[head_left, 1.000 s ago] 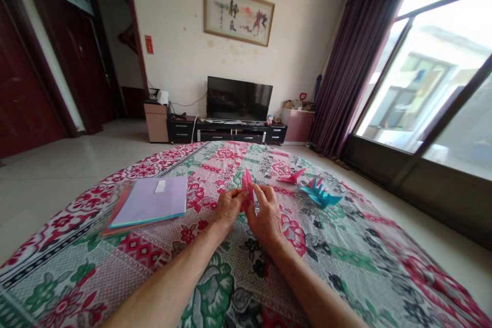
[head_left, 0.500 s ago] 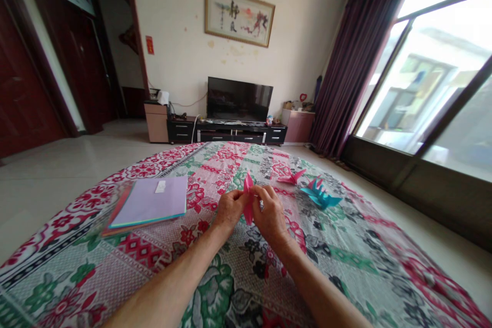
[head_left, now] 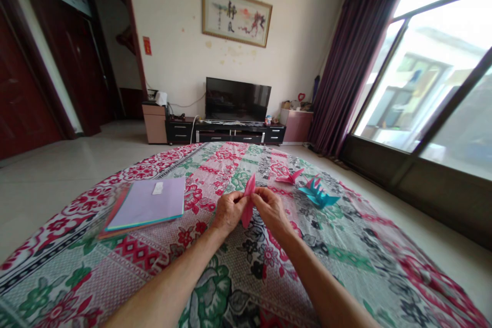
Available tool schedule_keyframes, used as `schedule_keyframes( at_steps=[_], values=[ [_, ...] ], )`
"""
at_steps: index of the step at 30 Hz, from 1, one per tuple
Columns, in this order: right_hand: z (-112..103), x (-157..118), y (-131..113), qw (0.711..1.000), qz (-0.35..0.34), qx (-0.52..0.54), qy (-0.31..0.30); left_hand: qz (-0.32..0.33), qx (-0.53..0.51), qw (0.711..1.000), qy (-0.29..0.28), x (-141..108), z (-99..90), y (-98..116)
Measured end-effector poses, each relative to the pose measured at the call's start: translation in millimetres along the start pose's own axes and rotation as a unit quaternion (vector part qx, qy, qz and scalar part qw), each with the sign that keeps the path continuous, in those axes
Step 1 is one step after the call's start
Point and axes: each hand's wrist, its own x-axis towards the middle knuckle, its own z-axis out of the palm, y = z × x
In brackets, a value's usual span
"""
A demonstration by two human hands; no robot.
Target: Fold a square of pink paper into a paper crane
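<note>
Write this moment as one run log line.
left hand: pinching pink folded paper | right hand: pinching same paper | blue folded paper: on tablecloth

1. We see a rounded table draped in flowered cloth (head_left: 154, 246).
2. At left, we note a paper stack (head_left: 144, 210), lavender uppermost, bearing a white slip (head_left: 158, 188).
3. At right, we observe pink folded papers (head_left: 291, 177) beside blue folded paper (head_left: 320, 198).

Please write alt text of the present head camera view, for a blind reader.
Left hand and right hand hold a folded pink paper over a floral tablecloth. A paper stack lies to the left, pink and blue folded papers to the right.
</note>
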Motion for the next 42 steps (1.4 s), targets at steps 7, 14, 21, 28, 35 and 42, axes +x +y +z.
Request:
schedule_keyframes(
  at_steps=[7, 14, 21, 28, 35, 42],
  values=[
    [1.2, 0.7, 3.1, 0.998, 0.027, 0.063, -0.012, -0.023, -0.058, 0.997, -0.040, -3.4, -4.0, 4.6],
    [0.3, -0.8, 0.6, 0.991, 0.063, 0.115, -0.020, -0.050, -0.116, 0.986, -0.106, -5.7, -9.8, 8.1],
    [-1.8, -2.3, -2.0, 0.981, 0.092, 0.164, -0.044, -0.074, -0.135, 0.978, -0.138, -5.1, -11.3, 10.5],
    [-6.7, -2.6, -4.3, 0.971, 0.123, 0.193, -0.071, -0.096, -0.144, 0.972, -0.157, -5.7, -14.8, 15.2],
    [-10.3, -2.9, -8.1, 0.966, 0.151, 0.192, -0.084, -0.112, -0.134, 0.969, -0.174, -3.7, -16.4, 9.3],
    [-10.2, -2.6, -4.5, 0.971, 0.142, 0.174, -0.088, -0.092, -0.071, 0.980, -0.159, -2.8, -12.6, 9.7]
  ],
)
